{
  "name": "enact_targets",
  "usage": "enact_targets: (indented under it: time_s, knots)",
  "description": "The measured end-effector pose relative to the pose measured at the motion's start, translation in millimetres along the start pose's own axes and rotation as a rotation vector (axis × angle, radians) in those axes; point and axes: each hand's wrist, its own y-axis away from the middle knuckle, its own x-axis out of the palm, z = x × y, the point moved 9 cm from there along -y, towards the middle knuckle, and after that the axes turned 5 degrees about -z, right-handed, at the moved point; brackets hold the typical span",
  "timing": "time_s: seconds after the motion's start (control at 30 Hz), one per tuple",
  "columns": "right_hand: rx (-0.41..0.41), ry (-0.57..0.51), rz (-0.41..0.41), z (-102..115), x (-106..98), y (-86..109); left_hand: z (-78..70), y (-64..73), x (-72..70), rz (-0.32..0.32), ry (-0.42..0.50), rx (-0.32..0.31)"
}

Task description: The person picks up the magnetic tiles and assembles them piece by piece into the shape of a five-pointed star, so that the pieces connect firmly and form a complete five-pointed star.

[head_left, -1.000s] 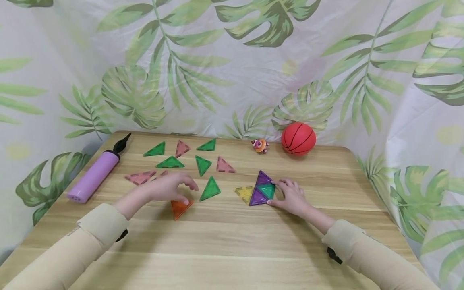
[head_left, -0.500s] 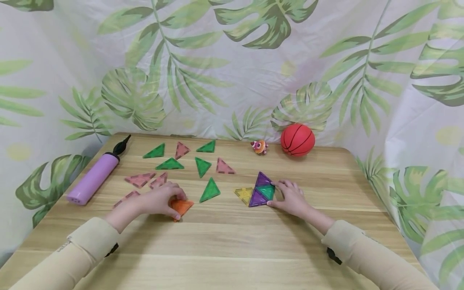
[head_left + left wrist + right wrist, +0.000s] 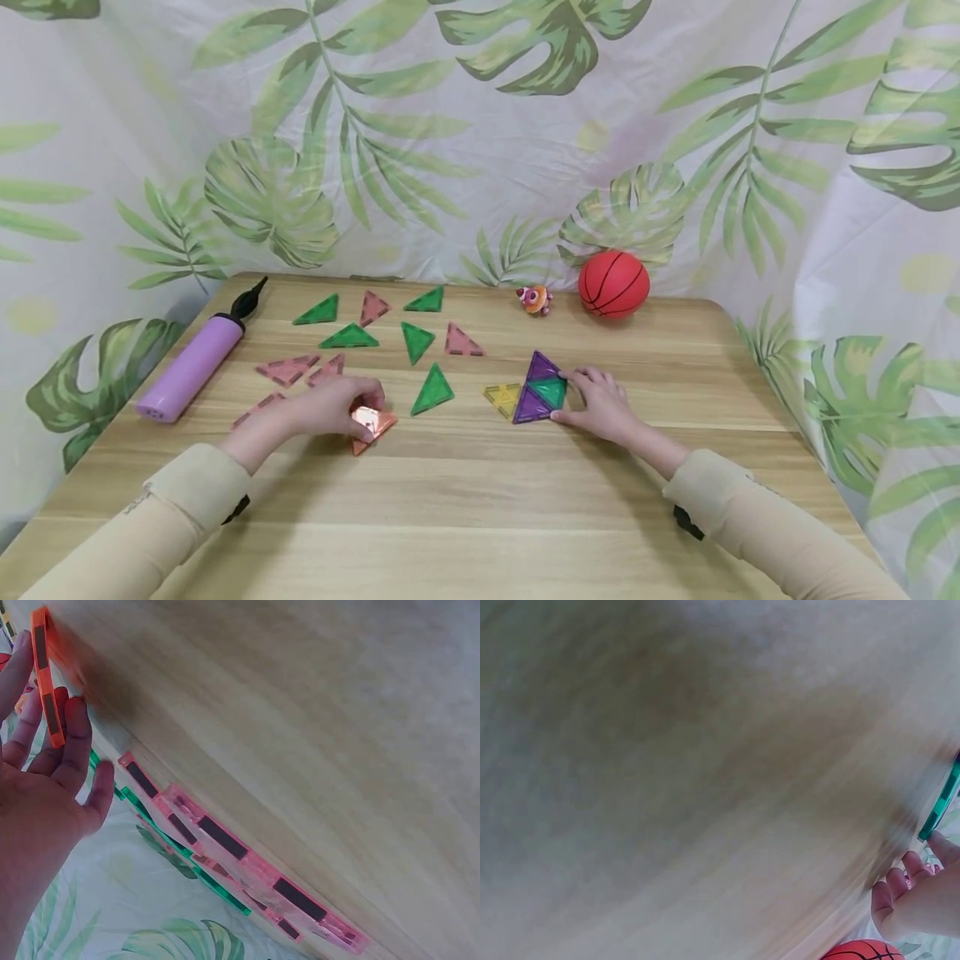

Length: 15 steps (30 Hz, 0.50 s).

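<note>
My left hand (image 3: 326, 408) pinches an orange triangular magnetic tile (image 3: 381, 423) between thumb and fingers, left of the table's middle. The tile is tilted and catches the light; in the left wrist view its magnet-lined edge (image 3: 46, 690) shows between the fingers. On the right, my right hand (image 3: 603, 406) has thumb and index finger at the two outer corners of a joined group: two purple tiles (image 3: 534, 407) with a teal tile (image 3: 553, 390) between them. A yellow tile (image 3: 501, 397) lies against the group's left side. The right wrist view shows only the teal edge (image 3: 940, 801) by the fingertips.
Several green triangle tiles (image 3: 433, 390) and pink ones (image 3: 463, 342) lie loose on the wooden table (image 3: 465, 517), back left. A purple hand pump (image 3: 193, 367) lies along the left edge. A small toy figure (image 3: 535, 299) and a red ball (image 3: 613, 284) stand at the back.
My left hand has come down and slightly left, taken hold of the orange tile and tilted it. The right hand keeps its place at the purple and teal tiles.
</note>
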Motion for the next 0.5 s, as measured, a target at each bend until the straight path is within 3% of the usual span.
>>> enact_targets:
  time_s: [0.23,0.5]
  knots:
    - [-0.013,-0.010,-0.003,3,0,-1.8,-1.7,-8.5,-6.7,0.015,0.042,0.011]
    - [-0.008,-0.049,0.007,1,0,-4.7,-17.5,-25.9,-22.3,0.046,0.151,0.008]
